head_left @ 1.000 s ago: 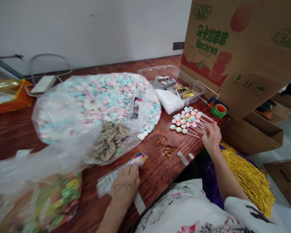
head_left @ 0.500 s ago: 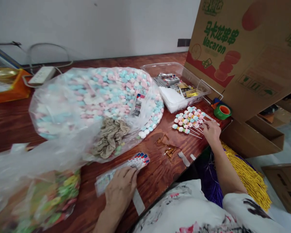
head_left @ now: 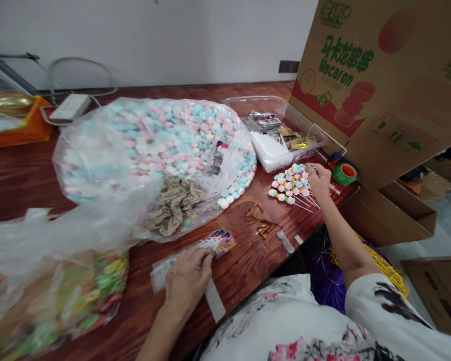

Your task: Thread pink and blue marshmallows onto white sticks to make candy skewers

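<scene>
My left hand (head_left: pixel 190 273) rests on a fan of clear plastic bags (head_left: pixel 220 240) with red, blue and yellow printed ends. Its fingers are bent together on the bags, partly covering them. On the far right of the table, my right hand (head_left: pixel 319 179) pinches at the upper edge of a pile of marshmallow skewers (head_left: pixel 287 185). Pink, white and blue pieces are threaded on their thin white sticks, which point toward me. The fingertips hide the exact spot of the grip. Gold twist ties (head_left: pixel 263 228) lie loose between my hands.
A big clear bag of marshmallows (head_left: pixel 161 135) fills the table's middle, with a crumpled grey-brown cloth (head_left: pixel 176 203) on it. Colourful gummies (head_left: pixel 108 281) sit in a bag at left. A clear plastic tray (head_left: pixel 270 103), green tape (head_left: pixel 345 174) and a cardboard box (head_left: pixel 394 95) stand at right.
My right hand has moved up and left, from beside the sticks to the upper edge of the skewer pile. Under my left hand, the bags' printed ends have shifted slightly.
</scene>
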The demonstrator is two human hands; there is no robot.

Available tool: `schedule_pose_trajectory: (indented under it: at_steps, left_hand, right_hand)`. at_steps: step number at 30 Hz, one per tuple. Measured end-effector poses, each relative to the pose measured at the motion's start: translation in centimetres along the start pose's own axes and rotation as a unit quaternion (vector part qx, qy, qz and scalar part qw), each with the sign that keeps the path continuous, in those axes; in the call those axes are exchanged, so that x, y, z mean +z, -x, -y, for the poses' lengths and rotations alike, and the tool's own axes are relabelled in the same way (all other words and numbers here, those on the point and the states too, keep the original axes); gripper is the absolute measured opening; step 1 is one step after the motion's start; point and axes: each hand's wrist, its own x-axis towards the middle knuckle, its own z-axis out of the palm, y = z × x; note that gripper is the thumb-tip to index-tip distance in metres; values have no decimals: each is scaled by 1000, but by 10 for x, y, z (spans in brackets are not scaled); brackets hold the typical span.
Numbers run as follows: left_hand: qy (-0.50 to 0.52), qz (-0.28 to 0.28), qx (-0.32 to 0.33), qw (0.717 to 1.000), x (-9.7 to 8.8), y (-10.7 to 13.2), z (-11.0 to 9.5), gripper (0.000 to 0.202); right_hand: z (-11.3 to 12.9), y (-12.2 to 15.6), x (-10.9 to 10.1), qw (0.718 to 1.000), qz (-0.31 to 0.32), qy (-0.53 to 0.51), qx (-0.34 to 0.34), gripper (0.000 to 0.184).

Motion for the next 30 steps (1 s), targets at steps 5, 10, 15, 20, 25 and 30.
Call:
schedule_pose_trajectory:
  at_steps: [5, 10, 15, 20, 25, 30]
  left_hand:
    - [101, -24, -23, 994, -3, 4, 9, 23]
    - [124, -25, 0, 992, -3, 8, 8, 23]
    - [131, -26, -7, 991, -1, 9, 7, 24]
    - [145, -11, -13, 989, 0, 9, 10, 25]
    - [164, -20, -21, 986, 4, 7, 13, 26]
    - [196, -14, -49, 979, 6, 5, 14, 27]
  right_hand:
    - [38, 3, -7, 998, 14, -42, -34, 27]
    - [59, 5, 10, 986, 146, -11, -81, 24]
    - [51, 4, 43, 963, 252, 37, -91, 23]
    - [57, -16, 40, 958, 283, -3, -40, 26]
    - [73, -29, 24, 963, 260, -69, -32, 25]
    - [55, -8, 42, 947, 316, -48, -26, 32]
